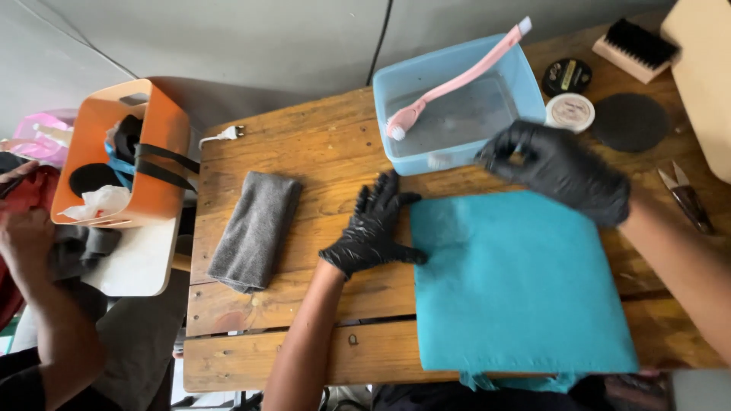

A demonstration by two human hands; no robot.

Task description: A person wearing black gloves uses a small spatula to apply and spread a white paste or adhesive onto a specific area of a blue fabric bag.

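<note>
A teal cloth [518, 289] lies spread on the wooden table [304, 152], hanging over the near edge. My left hand [375, 228], in a black glove, rests flat with fingers apart on the wood at the cloth's left edge. My right hand [560, 167], also black-gloved, hovers over the cloth's far edge, its fingers curled and pinched near the front rim of a light blue plastic tub [518, 72]. What the fingers pinch is too small to tell. A pink long-handled brush [457, 76] leans across the tub.
A folded grey towel [255, 228] lies at the left. An orange caddy [126, 156] stands off the left edge, with another person's arm [38, 281] beside it. Two round tins [569, 91], a dark round pad [630, 122], a bristle brush [636, 47] and small snips [685, 196] sit at the right.
</note>
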